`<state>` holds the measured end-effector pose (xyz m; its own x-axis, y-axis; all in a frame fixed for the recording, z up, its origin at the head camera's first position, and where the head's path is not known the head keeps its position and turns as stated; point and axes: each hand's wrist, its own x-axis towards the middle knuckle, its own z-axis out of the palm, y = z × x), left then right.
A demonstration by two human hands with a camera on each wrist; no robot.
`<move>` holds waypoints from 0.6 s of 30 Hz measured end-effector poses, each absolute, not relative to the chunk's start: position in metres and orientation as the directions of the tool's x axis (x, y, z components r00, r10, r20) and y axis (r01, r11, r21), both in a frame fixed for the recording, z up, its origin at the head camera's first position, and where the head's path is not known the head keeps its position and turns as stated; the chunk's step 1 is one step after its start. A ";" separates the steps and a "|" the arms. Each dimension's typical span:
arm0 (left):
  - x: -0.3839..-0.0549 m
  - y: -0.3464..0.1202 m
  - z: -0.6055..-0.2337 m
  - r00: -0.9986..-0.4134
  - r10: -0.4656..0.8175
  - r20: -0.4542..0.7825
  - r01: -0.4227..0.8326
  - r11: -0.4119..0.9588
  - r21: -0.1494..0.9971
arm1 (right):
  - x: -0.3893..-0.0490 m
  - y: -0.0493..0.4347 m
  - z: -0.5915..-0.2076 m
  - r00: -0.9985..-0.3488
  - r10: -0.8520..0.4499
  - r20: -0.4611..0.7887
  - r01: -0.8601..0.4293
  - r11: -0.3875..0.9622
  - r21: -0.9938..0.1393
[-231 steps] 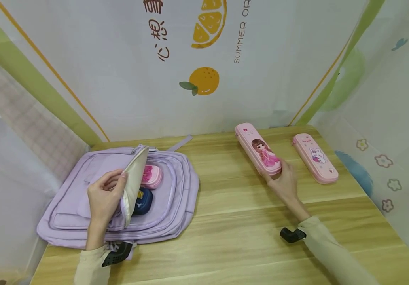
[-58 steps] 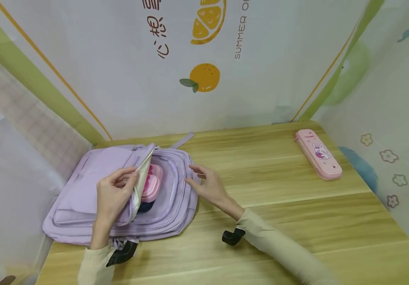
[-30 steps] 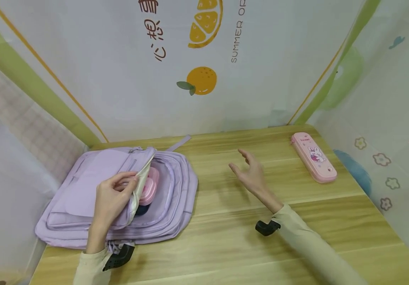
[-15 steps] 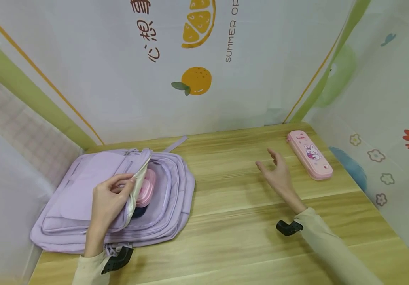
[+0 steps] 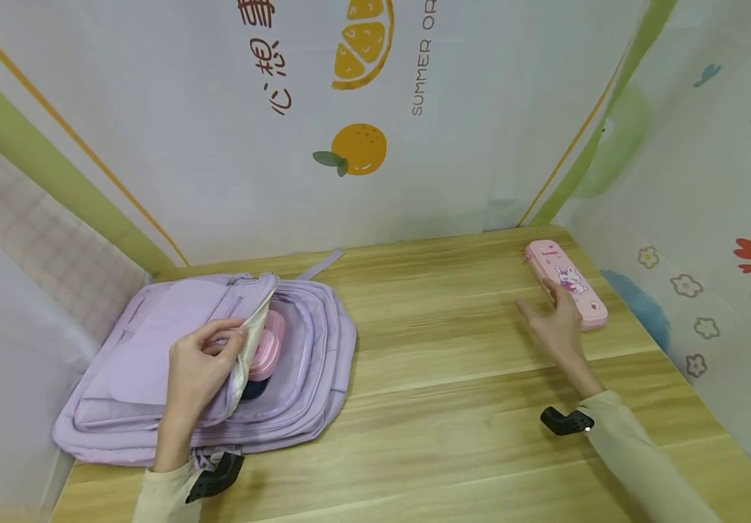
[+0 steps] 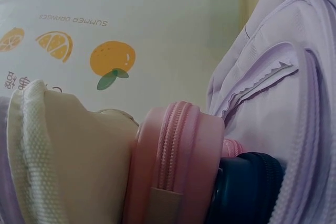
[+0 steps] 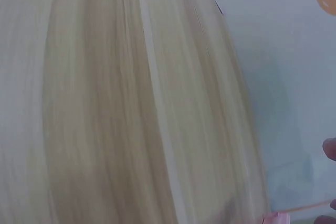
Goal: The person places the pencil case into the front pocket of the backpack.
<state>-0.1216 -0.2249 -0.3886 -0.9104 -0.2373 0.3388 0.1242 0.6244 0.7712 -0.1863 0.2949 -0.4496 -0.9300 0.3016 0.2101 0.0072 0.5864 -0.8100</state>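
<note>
A lilac backpack (image 5: 147, 349) lies flat at the left of the table. My left hand (image 5: 199, 370) pinches the edge of its front pocket flap and holds it up, showing the cream lining (image 6: 89, 150). Inside the pocket, a pink zipped pencil case (image 5: 266, 356) lies over a dark navy case (image 5: 256, 389); the left wrist view also shows the navy case (image 6: 244, 190) and a bit of another pink item behind. My right hand (image 5: 561, 330), fingers apart, hovers at the near end of a pink bunny-print pencil case (image 5: 550, 265), partly covering it. Whether they touch is unclear.
The wooden table (image 5: 428, 407) spreads between the backpack and the bunny case. A printed white curtain (image 5: 454, 167) hangs along the back edge, with more patterned cloth at both sides. A lilac strap (image 5: 320, 264) sticks out behind the backpack.
Earlier my right hand held a girl-print pink pencil case at the right; that case now lies in the pocket. The right hand has moved from the backpack rightward to the bunny case.
</note>
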 end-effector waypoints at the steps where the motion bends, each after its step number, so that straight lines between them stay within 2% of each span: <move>1: -0.121 -0.225 -0.389 -0.910 -0.239 0.338 0.124 0.622 0.773 | -0.186 0.299 -0.450 -0.926 0.318 0.205 0.025 0.591 -0.806; 12: -0.122 -0.223 -0.391 -0.910 -0.240 0.339 0.126 0.619 0.775 | -0.185 0.338 -0.459 -0.869 0.472 0.148 0.211 0.625 -0.751; 18: -0.119 -0.224 -0.388 -0.910 -0.236 0.340 0.132 0.612 0.779 | -0.181 0.351 -0.467 -0.849 0.499 0.173 0.220 0.633 -0.742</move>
